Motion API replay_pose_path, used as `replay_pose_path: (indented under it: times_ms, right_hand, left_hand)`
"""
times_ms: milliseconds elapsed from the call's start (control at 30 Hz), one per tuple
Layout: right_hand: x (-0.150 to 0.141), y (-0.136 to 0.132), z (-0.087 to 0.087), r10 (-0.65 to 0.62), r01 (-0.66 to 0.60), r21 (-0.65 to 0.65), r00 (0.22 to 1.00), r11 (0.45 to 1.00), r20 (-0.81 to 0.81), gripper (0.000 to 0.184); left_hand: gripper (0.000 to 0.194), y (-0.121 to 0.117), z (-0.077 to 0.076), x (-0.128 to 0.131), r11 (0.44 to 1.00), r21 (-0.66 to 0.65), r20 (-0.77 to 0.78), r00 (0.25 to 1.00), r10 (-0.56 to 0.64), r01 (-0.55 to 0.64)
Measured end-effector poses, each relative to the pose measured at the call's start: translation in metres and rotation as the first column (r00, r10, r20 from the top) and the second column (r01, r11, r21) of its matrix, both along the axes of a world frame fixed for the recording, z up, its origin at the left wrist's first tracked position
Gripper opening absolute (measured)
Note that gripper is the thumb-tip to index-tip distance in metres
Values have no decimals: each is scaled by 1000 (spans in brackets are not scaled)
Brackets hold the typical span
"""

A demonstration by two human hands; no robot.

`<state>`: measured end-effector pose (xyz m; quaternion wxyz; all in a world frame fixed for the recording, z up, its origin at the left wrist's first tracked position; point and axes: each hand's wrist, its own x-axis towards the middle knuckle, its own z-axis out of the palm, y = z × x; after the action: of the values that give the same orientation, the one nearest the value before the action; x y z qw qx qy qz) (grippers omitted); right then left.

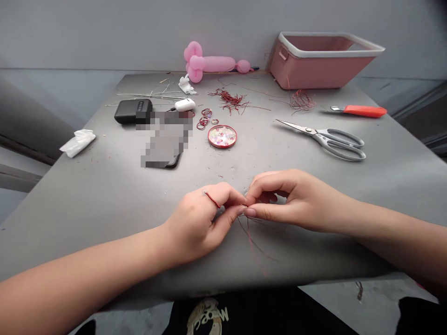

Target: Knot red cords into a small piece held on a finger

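My left hand (206,216) and my right hand (289,197) meet fingertip to fingertip near the front of the table. Both pinch a thin dark red cord (250,235), whose loose ends hang down below the fingers. The pinched part is mostly hidden by thumbs and forefingers. A red cord ring (212,199) with a small bead circles a finger of my left hand. Beyond the hands stands a round red-rimmed dish (222,137) of pale and pink beads. Several finished-looking red cord rings (202,123) lie just behind it.
Scissors (321,137) and an orange-handled cutter (363,110) lie at right. Behind are cord scraps (232,98), a cord tangle (303,100), a pink bin (314,70) and a balloon (216,63). At left are a phone (167,139), black box (127,111), white case (185,104) and tissue (79,141).
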<state>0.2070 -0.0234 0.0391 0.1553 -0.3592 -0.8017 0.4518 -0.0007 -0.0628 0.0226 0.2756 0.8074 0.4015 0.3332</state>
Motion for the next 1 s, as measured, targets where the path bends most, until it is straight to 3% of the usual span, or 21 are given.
replay_pose_path:
  times_ms: [100, 233, 300, 367, 433, 467, 533, 600, 633, 733, 867, 1000]
  right_hand:
    - [-1, 0, -3, 27, -24, 82, 999, 996, -41, 9]
    - [-3, -5, -7, 38, -26, 354, 999, 935, -27, 11]
    - [-5, -9, -8, 42, -37, 502, 999, 864, 1, 14]
    - [-7, -14, -10, 17, -28, 662, 1000, 749, 23, 17]
    - [-8, -16, -11, -15, -4, 739, 1000, 674, 19, 18]
    - [-8, -16, -10, -18, 7, 719, 1000, 695, 8, 17]
    - [-6, -12, -8, -8, 23, 539, 999, 842, -31, 13]
    - [-4, -6, -4, -5, 21, 208, 997, 978, -81, 8]
    - [-2, -2, -3, -8, 12, 35, 995, 999, -102, 12]
    - [0, 6, -1, -40, -9, -288, 985, 958, -166, 22]
    - [-1, 9, -6, -106, 1, -443, 971, 896, -213, 21]
    - [-4, 10, -11, -179, 20, -539, 953, 842, -244, 21]
  left_hand:
    - [8, -1, 1, 0, 997, -81, 23, 1000, -7, 9]
    - [4, -1, 1, 0, 981, -193, 70, 997, -19, 32]
    - [6, -1, 0, 1, 981, -184, 76, 996, -52, 65]
    - [9, -2, 0, 2, 984, -158, 61, 995, -75, 84]
    - [10, -2, -1, 3, 986, -142, 59, 995, -78, 86]
    - [10, -2, -1, 2, 986, -144, 66, 995, -72, 81]
    - [9, 0, -1, 1, 984, -171, 103, 994, -36, 54]
    - [7, 3, -3, 0, 974, -224, 170, 985, 16, 23]
    - [6, 4, -4, -1, 967, -254, 209, 977, 43, 12]
    - [2, 7, -5, -1, 940, -341, 306, 947, 98, 13]
    - [5, 8, -5, -1, 919, -395, 338, 933, 127, 18]
    - [5, 7, -5, -1, 929, -369, 338, 935, 106, 28]
